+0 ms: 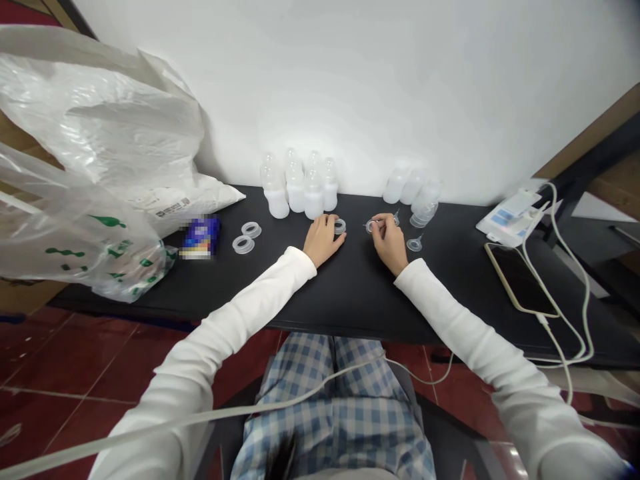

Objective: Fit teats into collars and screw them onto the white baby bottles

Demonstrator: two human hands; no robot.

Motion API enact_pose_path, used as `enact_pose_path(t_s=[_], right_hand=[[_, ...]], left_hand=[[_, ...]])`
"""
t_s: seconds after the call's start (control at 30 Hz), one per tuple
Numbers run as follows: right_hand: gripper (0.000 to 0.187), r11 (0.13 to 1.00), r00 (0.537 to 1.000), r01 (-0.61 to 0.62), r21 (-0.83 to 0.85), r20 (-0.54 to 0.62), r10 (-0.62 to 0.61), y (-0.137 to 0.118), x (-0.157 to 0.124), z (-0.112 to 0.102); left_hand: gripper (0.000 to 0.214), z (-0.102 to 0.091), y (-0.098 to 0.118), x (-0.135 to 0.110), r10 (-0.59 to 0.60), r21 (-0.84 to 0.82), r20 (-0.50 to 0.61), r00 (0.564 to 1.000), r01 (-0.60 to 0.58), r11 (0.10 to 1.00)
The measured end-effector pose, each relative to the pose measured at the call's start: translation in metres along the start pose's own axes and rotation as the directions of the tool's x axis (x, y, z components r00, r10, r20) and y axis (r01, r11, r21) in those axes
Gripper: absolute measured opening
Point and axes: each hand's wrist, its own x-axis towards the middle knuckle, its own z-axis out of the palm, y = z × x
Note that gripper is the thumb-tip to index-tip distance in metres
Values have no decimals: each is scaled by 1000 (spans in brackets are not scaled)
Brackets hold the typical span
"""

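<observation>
My left hand (324, 240) rests on the black table, thumb and fingers closed around the edge of a translucent bottle collar ring (340, 227). To its right, my right hand (391, 244) pinches a clear silicone nipple (371, 227) with a thin pointed tip just above the table. A similar clear nipple (415, 245) lies beside my right hand, tip upward. Another small clear piece (397, 219) shows partly behind my fingers. Two more collar rings (243, 245) lie to the left. Several white baby bottles (313, 200) with clear caps stand behind my left hand.
Clear domed caps (424, 205) stand near the wall at right. A phone (520, 279) with a white cable lies at the right, near a white packet (513, 217). Plastic bags (100, 133) and a blue box (202, 235) occupy the left. Another cable crosses my lap.
</observation>
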Motion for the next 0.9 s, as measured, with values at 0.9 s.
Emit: enact_pose_path(t_s=[0.9], right_hand=[[24,965,980,194,176,1,-197,-8,-5,0]], left_hand=[[40,12,24,2,2,-896,341,940,324,304]])
